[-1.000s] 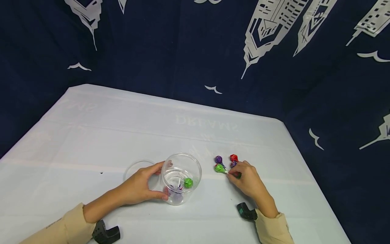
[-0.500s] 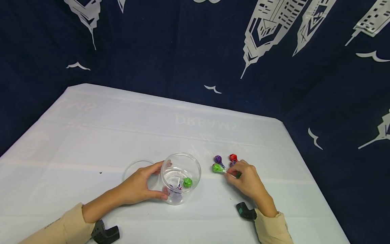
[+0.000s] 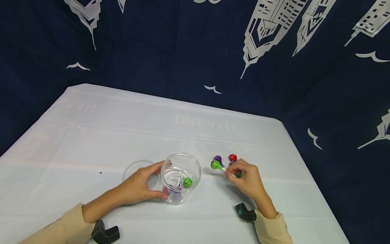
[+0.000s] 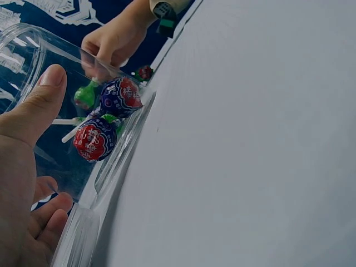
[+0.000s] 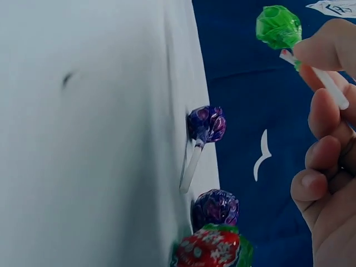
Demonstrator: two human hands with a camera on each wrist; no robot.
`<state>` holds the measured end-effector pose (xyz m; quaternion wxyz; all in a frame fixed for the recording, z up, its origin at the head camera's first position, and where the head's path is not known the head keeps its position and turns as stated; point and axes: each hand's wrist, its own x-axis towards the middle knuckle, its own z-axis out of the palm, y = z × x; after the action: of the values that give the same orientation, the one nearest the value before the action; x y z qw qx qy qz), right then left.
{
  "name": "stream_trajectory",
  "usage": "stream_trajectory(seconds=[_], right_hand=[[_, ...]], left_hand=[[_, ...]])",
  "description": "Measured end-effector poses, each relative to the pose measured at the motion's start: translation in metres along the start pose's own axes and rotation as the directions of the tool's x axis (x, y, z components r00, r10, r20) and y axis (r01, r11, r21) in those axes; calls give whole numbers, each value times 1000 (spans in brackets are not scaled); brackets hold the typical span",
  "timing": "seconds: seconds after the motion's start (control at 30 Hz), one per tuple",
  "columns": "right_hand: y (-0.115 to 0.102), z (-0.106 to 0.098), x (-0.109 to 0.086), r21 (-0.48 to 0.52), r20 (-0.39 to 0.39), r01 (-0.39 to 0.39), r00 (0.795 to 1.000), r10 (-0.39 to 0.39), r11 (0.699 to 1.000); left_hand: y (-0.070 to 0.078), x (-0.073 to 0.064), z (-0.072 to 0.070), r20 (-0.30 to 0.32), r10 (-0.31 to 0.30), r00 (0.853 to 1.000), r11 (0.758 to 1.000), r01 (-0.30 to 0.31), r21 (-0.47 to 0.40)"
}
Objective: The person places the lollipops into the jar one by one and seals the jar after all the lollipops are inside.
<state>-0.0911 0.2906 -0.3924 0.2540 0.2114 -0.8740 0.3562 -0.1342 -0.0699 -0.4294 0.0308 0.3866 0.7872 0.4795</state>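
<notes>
My left hand (image 3: 138,186) holds a clear plastic jar (image 3: 197,177) from its left side, thumb in front and fingers behind. In the jar are a lollipop with a green wrapper (image 3: 187,182) and purple-and-red wrapped lollipops (image 4: 95,139). To the right, my right hand (image 3: 246,178) pinches the white stick of a green lollipop (image 3: 216,165) between thumb and index finger. Its green head points left, raised above the table in the right wrist view. Beyond it lies a purple lollipop (image 3: 218,158). A red lollipop (image 3: 233,157) and another purple lollipop (image 5: 216,208) lie near the right hand, partly hidden.
A clear round lid (image 3: 125,171) lies on the white table (image 3: 91,145), partly behind the left forearm and hand. A small dark speck (image 3: 101,173) marks the cloth farther left. Dark blue fabric (image 3: 152,51) with white printed buildings hangs behind the table.
The right hand has lifted the green lollipop, its head rising slightly and shifting left so that it overlaps the purple one. The left hand and jar stay in place.
</notes>
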Motion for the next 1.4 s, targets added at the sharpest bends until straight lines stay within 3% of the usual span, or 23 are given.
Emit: stream_trajectory(seconds=[0.2,0.4,1.13,1.4], right_hand=[[-23,-2,9,136,-32,1,999,4,991],[-10,-3,8,293,-46,7,999,7,956],[-26,-4,32,444,-93,93,994,-57,891],[-42,3,44,520,-110,171,985,-133,837]], left_hand=[[1,0,-1,-1,8,1000,1000,-8,-10],[1,1,-1,4,3,1000,1000,-3,-16],[-1,0,0,6,-1,1000,999,2,-38],[-1,-1,-1,5,-3,1000,1000,3,-29]])
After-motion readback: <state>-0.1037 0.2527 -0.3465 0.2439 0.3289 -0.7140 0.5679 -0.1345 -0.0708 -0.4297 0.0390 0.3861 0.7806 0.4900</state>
